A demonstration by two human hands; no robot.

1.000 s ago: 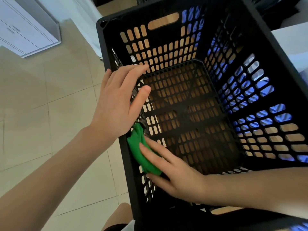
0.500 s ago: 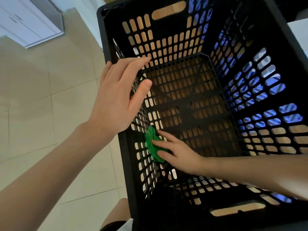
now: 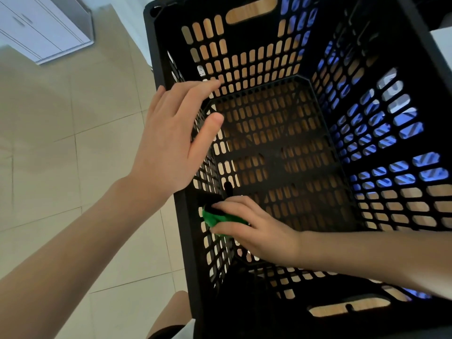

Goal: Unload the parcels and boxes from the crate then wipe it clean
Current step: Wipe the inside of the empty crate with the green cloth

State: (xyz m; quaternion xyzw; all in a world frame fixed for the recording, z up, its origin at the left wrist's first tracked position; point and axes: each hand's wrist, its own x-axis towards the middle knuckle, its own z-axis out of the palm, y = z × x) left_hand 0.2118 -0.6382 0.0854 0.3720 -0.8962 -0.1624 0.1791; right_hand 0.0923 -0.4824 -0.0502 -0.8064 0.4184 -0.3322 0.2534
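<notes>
Black slotted crate (image 3: 252, 33) fills right and centre of view, seen from above, standing on pale floor tiles (image 3: 73, 167)

Left hand (image 3: 171, 138) released: fingers straight and together, palm resting on the crate's left rim, thumb reaching over to the inner side

Right hand (image 3: 259, 231) reaches in from the right, low on the left wall's inner face toward the near corner. Its fingers lie fairly straight across a bunched green cloth (image 3: 215, 218), pressing it flat to the wall (not clenched round it; green shows between two fingers)

White cabinet (image 3: 36, 28) far left. Person's knee (image 3: 171, 311) at near edge, just left of the crate
</notes>
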